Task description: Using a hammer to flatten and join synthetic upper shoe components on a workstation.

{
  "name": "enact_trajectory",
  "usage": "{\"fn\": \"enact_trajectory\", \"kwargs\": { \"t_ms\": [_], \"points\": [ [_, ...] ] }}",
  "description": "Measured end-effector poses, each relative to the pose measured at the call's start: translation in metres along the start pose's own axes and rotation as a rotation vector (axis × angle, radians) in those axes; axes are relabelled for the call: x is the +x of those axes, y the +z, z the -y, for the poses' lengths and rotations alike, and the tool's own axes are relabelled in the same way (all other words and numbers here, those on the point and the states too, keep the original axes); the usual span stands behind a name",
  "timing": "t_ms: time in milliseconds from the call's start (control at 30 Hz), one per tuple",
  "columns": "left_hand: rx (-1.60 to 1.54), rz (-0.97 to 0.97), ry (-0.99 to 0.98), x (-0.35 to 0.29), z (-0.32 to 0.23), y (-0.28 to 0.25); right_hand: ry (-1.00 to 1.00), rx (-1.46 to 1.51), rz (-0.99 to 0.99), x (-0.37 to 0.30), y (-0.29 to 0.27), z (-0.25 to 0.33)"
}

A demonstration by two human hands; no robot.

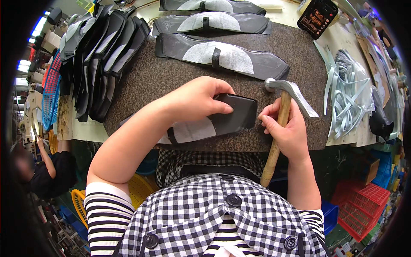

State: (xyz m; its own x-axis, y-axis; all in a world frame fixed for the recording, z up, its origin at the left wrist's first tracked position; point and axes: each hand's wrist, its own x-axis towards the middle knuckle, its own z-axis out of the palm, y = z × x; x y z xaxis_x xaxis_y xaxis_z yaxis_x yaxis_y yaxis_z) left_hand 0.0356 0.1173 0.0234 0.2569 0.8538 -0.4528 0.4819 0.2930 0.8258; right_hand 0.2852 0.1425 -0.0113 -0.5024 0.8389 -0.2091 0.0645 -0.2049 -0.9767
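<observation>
My left hand grips the right end of a black panel, thumb on top and fingers over its far edge. This panel bears a whitish patch and a short black strap, and lies near the slab's front edge, partly hidden under my forearm. My right hand is closed around the wooden handle of a hammer, thumb and forefinger pinched together beside the panel's end. Whether something small is between those fingertips I cannot make out. The hammer's metal head points up and to the right.
Similar panels lie in a row at the far side of the speckled stone slab. A stack of black panels stands at left. Pale strips and a phone are at right. Red crates stand below.
</observation>
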Motion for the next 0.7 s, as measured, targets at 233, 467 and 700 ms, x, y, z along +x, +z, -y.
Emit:
{"fn": "enact_trajectory", "kwargs": {
  "t_ms": [233,467,700],
  "points": [
    [-0.072,0.009,0.134,0.005,-0.001,0.01,-0.187,0.075,-0.066,0.002,0.008,-0.006],
    [-0.335,0.117,0.094,0.004,0.003,0.009,-0.092,-0.286,-0.081,0.002,0.008,0.007],
    [-0.409,0.162,0.088,0.006,0.006,0.007,-0.144,-0.307,-0.105,0.0,0.007,0.002]
  ]
}}
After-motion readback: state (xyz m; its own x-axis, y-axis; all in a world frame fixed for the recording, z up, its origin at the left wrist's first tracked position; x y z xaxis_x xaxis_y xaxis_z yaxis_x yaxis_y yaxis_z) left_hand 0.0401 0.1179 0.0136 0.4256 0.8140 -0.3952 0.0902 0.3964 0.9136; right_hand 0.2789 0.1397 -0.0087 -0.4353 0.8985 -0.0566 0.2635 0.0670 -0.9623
